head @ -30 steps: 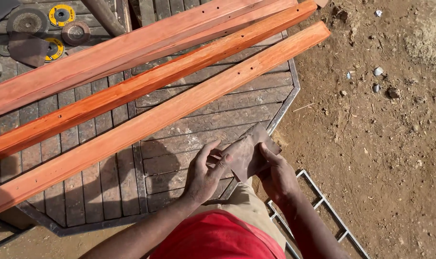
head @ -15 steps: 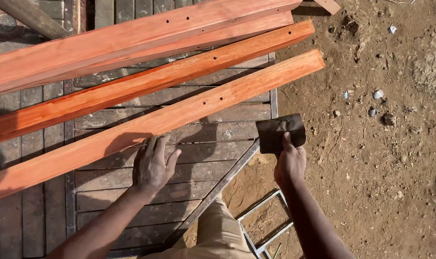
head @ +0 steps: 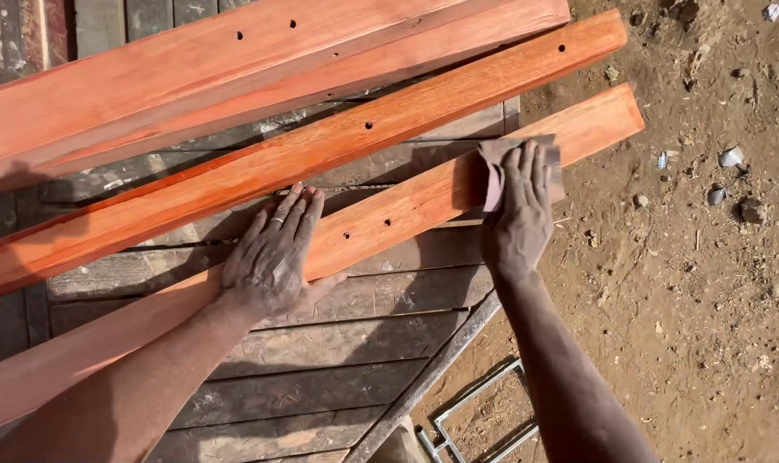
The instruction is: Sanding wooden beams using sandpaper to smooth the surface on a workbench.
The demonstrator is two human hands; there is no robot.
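**Sandpaper pressed on the nearest plank**

The nearest reddish plank (head: 389, 219) lies slantwise across a grey slatted table (head: 338, 343). The right hand (head: 520, 214), fingers together and flat, presses a sheet of sandpaper (head: 492, 167) onto the plank near its far end. The left hand (head: 273, 253), fingers slightly spread, lies palm down mid-plank, beside two drilled holes (head: 365, 228).

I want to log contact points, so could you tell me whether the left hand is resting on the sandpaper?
No, the left hand lies flat on the nearest wooden plank, while the right hand presses the sandpaper.
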